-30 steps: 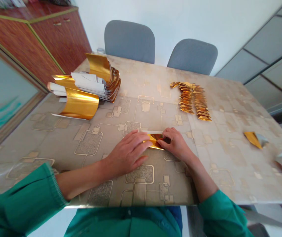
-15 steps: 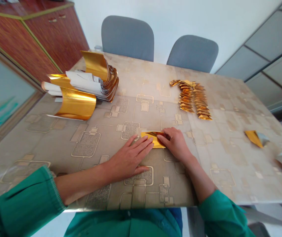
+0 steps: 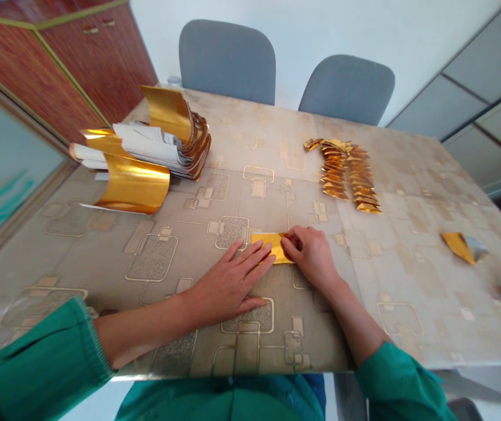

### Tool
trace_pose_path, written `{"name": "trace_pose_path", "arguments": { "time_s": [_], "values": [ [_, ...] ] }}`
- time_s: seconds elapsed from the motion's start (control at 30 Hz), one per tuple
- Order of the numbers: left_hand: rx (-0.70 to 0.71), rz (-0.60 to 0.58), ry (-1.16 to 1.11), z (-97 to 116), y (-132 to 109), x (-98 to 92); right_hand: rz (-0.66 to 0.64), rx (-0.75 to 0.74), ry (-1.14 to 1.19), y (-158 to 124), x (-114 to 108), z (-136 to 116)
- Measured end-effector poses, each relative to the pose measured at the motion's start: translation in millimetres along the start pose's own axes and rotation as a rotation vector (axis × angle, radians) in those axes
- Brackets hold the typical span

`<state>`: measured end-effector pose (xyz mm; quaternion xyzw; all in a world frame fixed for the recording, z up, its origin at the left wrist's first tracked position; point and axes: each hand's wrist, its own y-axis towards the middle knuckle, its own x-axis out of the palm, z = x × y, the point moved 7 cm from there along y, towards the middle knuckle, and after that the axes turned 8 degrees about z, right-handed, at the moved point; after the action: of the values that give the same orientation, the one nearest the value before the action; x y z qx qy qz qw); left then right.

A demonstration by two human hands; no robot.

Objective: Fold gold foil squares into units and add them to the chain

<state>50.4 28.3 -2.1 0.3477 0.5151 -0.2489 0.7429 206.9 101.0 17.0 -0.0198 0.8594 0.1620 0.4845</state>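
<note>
Gold strip (image 3: 268,244) flat, long axis left-right

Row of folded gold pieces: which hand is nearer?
Right. The right hand lies on the near side of the row of folded gold pieces; the left hand lies farther left and nearer the person.

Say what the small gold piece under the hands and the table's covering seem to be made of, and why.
The gold piece: likely foil-faced paper, mirror-glossy; it holds flat, sharp folds under the left hand and right hand. The table covering: probably plastic or vinyl sheet, smooth, with soft sheen and printed squares.
</note>
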Motion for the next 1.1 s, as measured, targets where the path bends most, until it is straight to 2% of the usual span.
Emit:
{"name": "trace_pose_path", "arguments": {
  "time_s": [0.77, 0.9, 1.0, 1.1],
  "values": [
    [-0.001, -0.002, 0.006, -0.2, 0.6, -0.4, 0.058, -0.063, -0.310, -3.2, 1.4, -7.7],
    [-0.005, 0.008, 0.004, -1.0, 1.6, -0.4, 0.105, -0.093, -0.367, -3.2, 0.9, -13.2],
    [0.003, 0.000, 0.002, -1.4, 2.6, 0.3, 0.131, -0.073, -0.358, -2.1, -2.9, -8.7],
    [0.008, -0.011, 0.005, -1.7, 3.3, 0.5, 0.130, -0.021, -0.254, -2.1, -9.4, 2.1]
  ]
}}
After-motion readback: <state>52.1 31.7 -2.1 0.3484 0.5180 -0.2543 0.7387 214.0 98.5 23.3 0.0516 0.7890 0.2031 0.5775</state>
